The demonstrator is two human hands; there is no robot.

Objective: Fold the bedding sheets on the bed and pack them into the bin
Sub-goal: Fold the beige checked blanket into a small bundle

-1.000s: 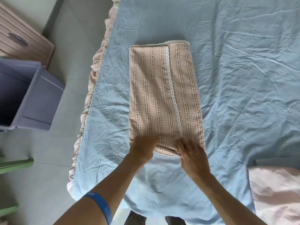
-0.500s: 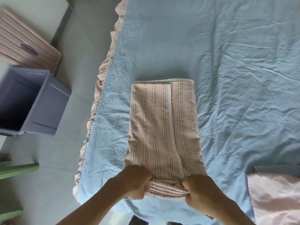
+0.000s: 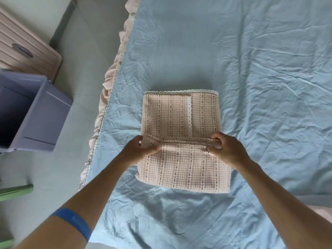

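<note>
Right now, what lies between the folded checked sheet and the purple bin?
Head view: blue bed sheet, the bed's pink frill, then bare floor up to the purple bin.

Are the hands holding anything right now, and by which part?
Yes. Both the left hand and right hand grip the checked sheet by its folded-over near edge, one at each end.

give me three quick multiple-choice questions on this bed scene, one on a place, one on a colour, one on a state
1. Where is the purple bin?
A. on the bed
B. on the floor beside the bed
C. under the checked sheet

2. What colour is the wristband?
A. blue
B. red
C. yellow

3. How do the hands meet the checked sheet?
A. both grip its folded edge
B. both hover clear
C. only one touches

Answers: 1 B, it stands on the floor off the bed's edge. 2 A, a blue band on the left forearm. 3 A, left hand and right hand curl round the fold.
</note>
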